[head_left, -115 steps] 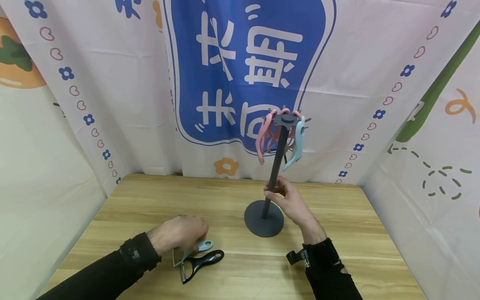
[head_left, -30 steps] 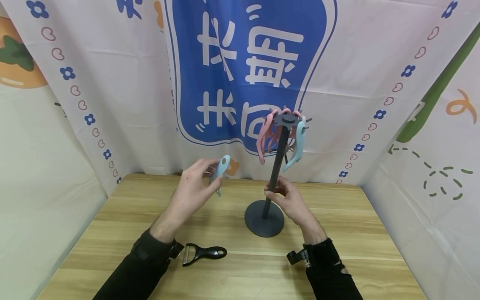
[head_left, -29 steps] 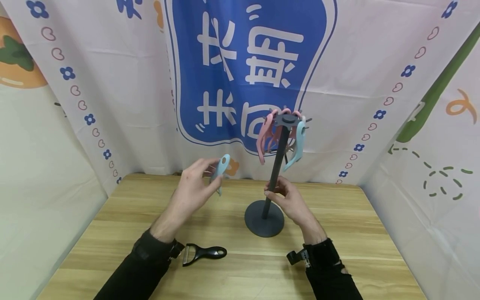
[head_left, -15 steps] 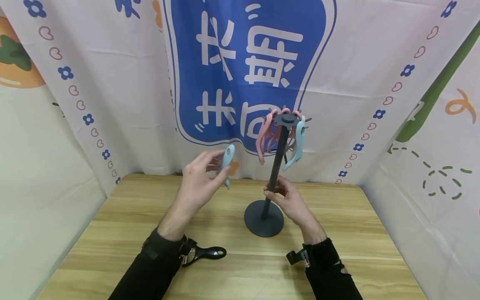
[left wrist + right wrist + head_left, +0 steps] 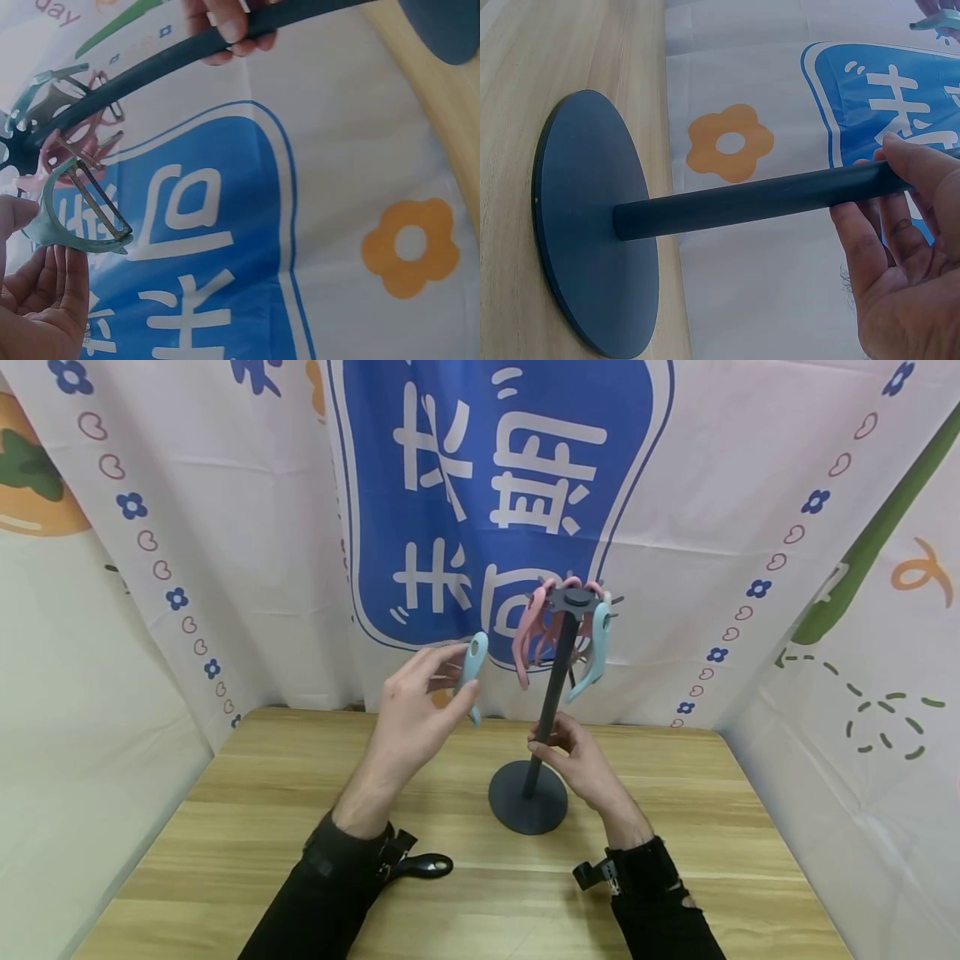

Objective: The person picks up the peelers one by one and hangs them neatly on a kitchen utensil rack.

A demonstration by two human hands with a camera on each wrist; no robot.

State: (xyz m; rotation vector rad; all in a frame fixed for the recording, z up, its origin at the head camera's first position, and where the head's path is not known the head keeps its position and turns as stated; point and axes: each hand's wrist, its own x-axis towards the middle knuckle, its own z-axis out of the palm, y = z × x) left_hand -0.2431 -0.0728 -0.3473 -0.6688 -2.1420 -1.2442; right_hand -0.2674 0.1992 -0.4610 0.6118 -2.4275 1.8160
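My left hand [image 5: 423, 702] pinches a light blue peeler [image 5: 472, 664] in the air, left of a dark grey hanging stand. In the left wrist view the Y-shaped head of this blue peeler [image 5: 82, 217] shows its metal blade. The stand's post [image 5: 555, 685] rises from a round base [image 5: 527, 797]. My right hand [image 5: 581, 764] grips the post low down, thumb on one side and fingers on the other. From the hooked top [image 5: 577, 600] hang several peelers, among them a pink peeler [image 5: 528, 635] and another light blue peeler [image 5: 597, 647].
A black peeler [image 5: 427, 866] lies on the wooden table [image 5: 262, 810], its head hidden behind my left wrist. Behind the table hangs a white printed cloth [image 5: 285, 568] with a large blue patch. Cloth walls stand at both sides.
My left hand has picked the light blue peeler up from beside the black one and carried it up and right, closer to the stand. My right hand has stayed on the post.
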